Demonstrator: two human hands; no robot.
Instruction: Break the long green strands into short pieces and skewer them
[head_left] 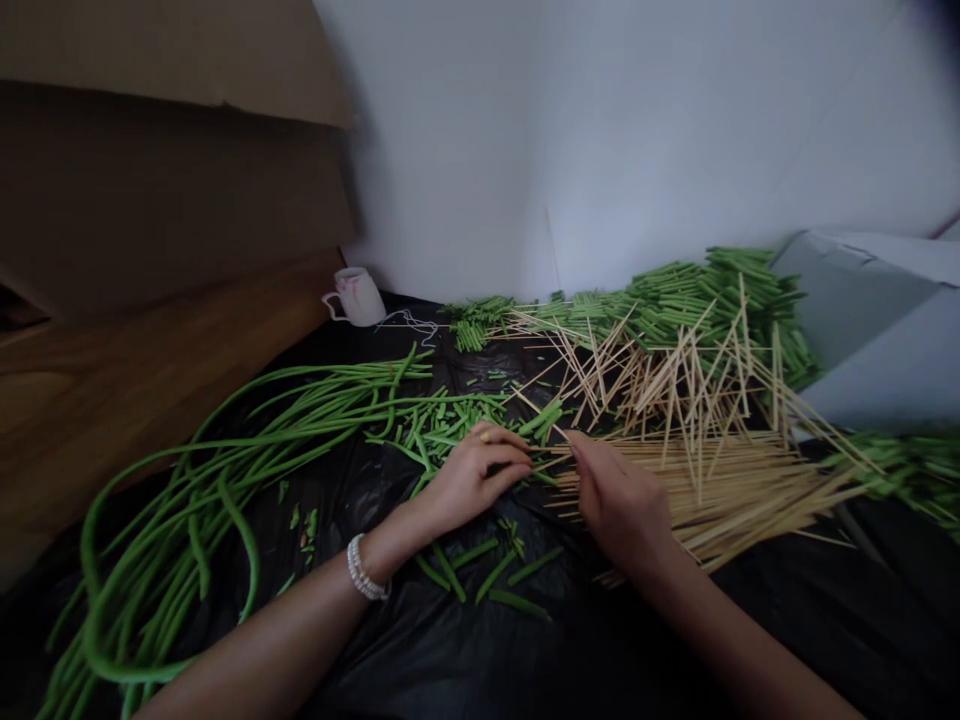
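My right hand (626,500) is closed in a pinch on a thin bamboo skewer (538,409), which points up and to the left from the fingertips. My left hand (480,472), with a ring and a beaded bracelet, faces it with thumb and fingers bent together; what lies at their tips is too small to make out. Just beyond the left fingertips are cut green bean pieces (544,420). More cut pieces (450,425) spread behind that hand, and several (495,575) lie in front of it. Under and beside the right hand rests a pile of bamboo skewers (735,490).
Long uncut beans (161,560) curve across the left. Rows of skewered bean pieces (697,300) are stacked along the white wall (600,130). A white mug (360,297) stands at the back, near a cardboard box (172,180). Black plastic sheeting (397,660) covers the work surface.
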